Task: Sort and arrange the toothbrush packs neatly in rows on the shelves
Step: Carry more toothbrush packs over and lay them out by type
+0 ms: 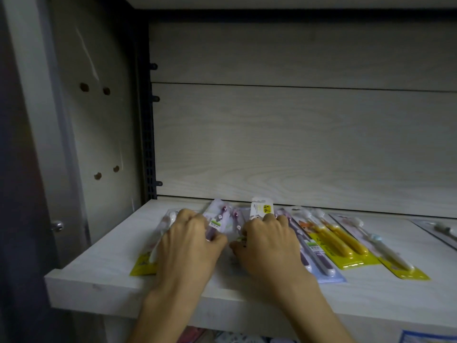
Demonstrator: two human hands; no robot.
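Both forearms reach over shelf (99,283); left hand (188,241) pinches purple pack (217,219); right hand (269,241) curled on packs, grip unclear.

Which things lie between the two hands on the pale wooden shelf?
In the head view, purple toothbrush packs lie between the left hand and right hand, both gripping them.

Both hands are lying on toothbrush packs on a pale wooden shelf (103,276). The left hand (190,240) is gripping a purple pack (217,220), and the right hand (268,241) is pressing on a white and yellow pack (261,209). Just beside the right hand, a yellow pack (331,240) is lying flat in the row.
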